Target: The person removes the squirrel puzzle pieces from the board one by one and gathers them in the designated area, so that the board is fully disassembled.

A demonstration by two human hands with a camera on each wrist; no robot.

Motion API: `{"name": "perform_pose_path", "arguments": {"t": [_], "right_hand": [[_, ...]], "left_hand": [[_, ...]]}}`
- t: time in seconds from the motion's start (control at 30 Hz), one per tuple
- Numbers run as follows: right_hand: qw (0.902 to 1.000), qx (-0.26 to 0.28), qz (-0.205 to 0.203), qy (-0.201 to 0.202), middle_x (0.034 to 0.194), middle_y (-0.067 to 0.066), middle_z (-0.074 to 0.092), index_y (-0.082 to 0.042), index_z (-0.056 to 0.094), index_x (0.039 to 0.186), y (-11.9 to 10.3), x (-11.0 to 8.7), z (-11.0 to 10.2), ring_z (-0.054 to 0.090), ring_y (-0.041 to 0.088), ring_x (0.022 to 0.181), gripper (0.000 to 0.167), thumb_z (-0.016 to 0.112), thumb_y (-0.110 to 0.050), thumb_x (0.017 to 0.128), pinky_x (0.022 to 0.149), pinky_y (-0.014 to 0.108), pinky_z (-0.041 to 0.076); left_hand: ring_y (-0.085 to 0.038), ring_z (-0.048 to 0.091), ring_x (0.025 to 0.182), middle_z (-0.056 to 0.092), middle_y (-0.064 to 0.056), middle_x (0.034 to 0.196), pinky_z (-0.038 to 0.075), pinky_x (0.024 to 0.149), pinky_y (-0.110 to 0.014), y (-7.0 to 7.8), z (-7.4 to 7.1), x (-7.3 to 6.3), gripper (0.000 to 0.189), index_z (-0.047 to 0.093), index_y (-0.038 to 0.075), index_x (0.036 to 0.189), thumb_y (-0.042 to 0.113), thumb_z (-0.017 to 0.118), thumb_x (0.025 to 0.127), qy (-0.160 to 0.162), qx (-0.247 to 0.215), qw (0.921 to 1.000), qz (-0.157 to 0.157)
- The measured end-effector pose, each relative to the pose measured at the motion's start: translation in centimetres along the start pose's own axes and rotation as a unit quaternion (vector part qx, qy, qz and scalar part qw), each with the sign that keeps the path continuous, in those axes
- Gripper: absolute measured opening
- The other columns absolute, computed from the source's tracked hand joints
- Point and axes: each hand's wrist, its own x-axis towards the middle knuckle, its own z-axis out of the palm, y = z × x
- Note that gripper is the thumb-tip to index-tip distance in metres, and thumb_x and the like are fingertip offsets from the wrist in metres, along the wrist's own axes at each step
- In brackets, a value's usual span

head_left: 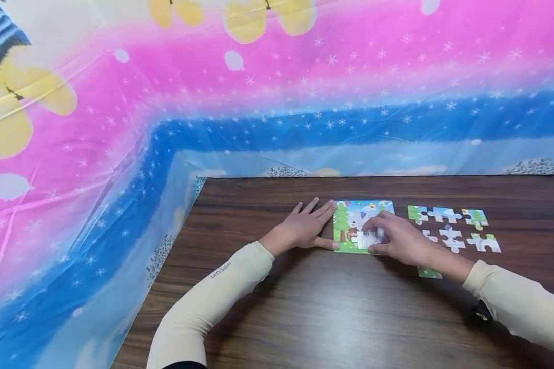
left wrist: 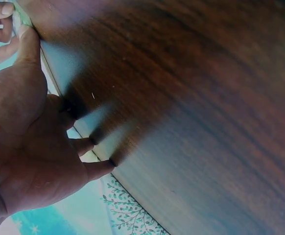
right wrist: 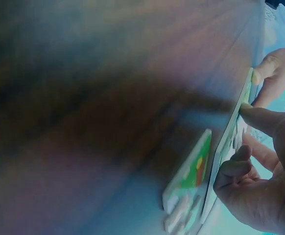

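A jigsaw puzzle board (head_left: 341, 223) with a green border, trees and a white cartoon animal lies on the wooden table. Along its left edge rests my left hand (head_left: 307, 225), fingers spread and thumb on the lower left corner. My right hand (head_left: 403, 238) is over the board's right half, thumb low and index finger higher, with a pale puzzle piece (head_left: 365, 240) between them. Its other fingers curl inward in the right wrist view, and they hide part of the board. The left palm (left wrist: 30, 142) shows large in the left wrist view.
Right of the board lie several loose puzzle pieces (head_left: 452, 238) in rough rows. One green piece (head_left: 429, 272) sits below my right wrist, close to the forearm. A patterned pink and blue cloth (head_left: 304, 102) hangs behind the table (head_left: 304, 307) and along its left side.
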Motion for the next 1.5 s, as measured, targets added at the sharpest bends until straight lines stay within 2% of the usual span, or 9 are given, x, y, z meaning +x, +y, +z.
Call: {"name": "perform_pose_path", "arguments": {"t": [0.2, 0.47, 0.6, 0.8, 0.97, 1.3, 1.5], "right_hand": [[0.9993, -0.013, -0.023, -0.028, 0.115, 0.007, 0.069, -0.014, 0.073, 0.123, 0.1, 0.4, 0.3, 0.063, 0.013, 0.089, 0.034, 0.085, -0.017, 0.091, 0.079, 0.036, 0.058], [0.9982, -0.029, -0.038, -0.037, 0.118, 0.007, 0.066, -0.018, 0.072, 0.128, 0.2, 0.5, 0.1, 0.059, 0.008, 0.084, 0.035, 0.081, -0.02, 0.095, 0.073, 0.029, 0.054], [0.9979, -0.025, -0.035, -0.05, 0.122, 0.007, 0.065, -0.019, 0.072, 0.134, 0.5, 0.1, -0.3, 0.055, 0.003, 0.076, 0.041, 0.082, -0.024, 0.094, 0.066, 0.024, 0.049], [0.998, -0.007, -0.029, -0.056, 0.123, 0.006, 0.065, -0.018, 0.072, 0.138, 0.8, -0.1, -0.8, 0.051, 0.003, 0.072, 0.045, 0.082, -0.021, 0.094, 0.063, 0.023, 0.047], [0.9983, 0.0, -0.025, -0.053, 0.122, 0.005, 0.065, -0.018, 0.073, 0.136, 1.1, -0.1, -0.8, 0.05, 0.004, 0.07, 0.043, 0.082, -0.019, 0.094, 0.062, 0.022, 0.046], [0.998, -0.034, -0.029, -0.044, 0.125, 0.006, 0.067, -0.016, 0.072, 0.136, 1.0, 0.1, -0.9, 0.054, 0.002, 0.075, 0.044, 0.082, -0.02, 0.094, 0.066, 0.022, 0.05], [0.9995, -0.022, -0.02, -0.009, 0.124, 0.004, 0.07, -0.02, 0.074, 0.135, 1.3, -1.5, -1.6, 0.057, 0.002, 0.08, 0.043, 0.084, -0.023, 0.093, 0.068, 0.023, 0.051]], "left_hand": [[-0.028, 0.0, 0.169, -0.002, 0.007, 0.181, 0.012, 0.134, -0.06, -0.4, 0.6, -0.2, 0.104, -0.001, 0.026, 0.173, 0.077, 0.05, 0.098, -0.005, -0.005, 1.0, -0.004], [-0.029, 0.0, 0.169, -0.002, 0.006, 0.181, 0.012, 0.134, -0.06, -0.5, 0.8, -0.3, 0.104, -0.001, 0.025, 0.173, 0.076, 0.05, 0.098, 0.001, -0.011, 0.9999, -0.002], [-0.029, 0.0, 0.169, -0.001, 0.005, 0.181, 0.012, 0.134, -0.06, -0.3, 0.7, -0.3, 0.104, -0.001, 0.025, 0.173, 0.076, 0.051, 0.098, 0.0, -0.012, 0.9999, -0.001], [-0.028, 0.0, 0.169, -0.001, 0.006, 0.181, 0.012, 0.134, -0.06, -0.2, 0.7, -0.2, 0.104, -0.001, 0.026, 0.173, 0.076, 0.05, 0.098, 0.005, -0.008, 1.0, -0.001], [-0.029, 0.001, 0.169, -0.001, 0.005, 0.181, 0.013, 0.134, -0.061, -0.1, 0.5, 0.0, 0.103, 0.0, 0.024, 0.173, 0.075, 0.051, 0.099, 0.008, -0.008, 0.9999, 0.004], [-0.028, 0.0, 0.169, -0.002, 0.006, 0.181, 0.012, 0.134, -0.06, -0.2, 0.4, 0.1, 0.103, -0.001, 0.025, 0.173, 0.077, 0.048, 0.098, 0.007, -0.002, 1.0, 0.002], [-0.028, -0.001, 0.169, -0.003, 0.005, 0.181, 0.011, 0.134, -0.061, -0.2, 0.5, 0.1, 0.103, -0.001, 0.024, 0.173, 0.076, 0.049, 0.099, 0.006, -0.005, 0.9999, 0.006]]}}
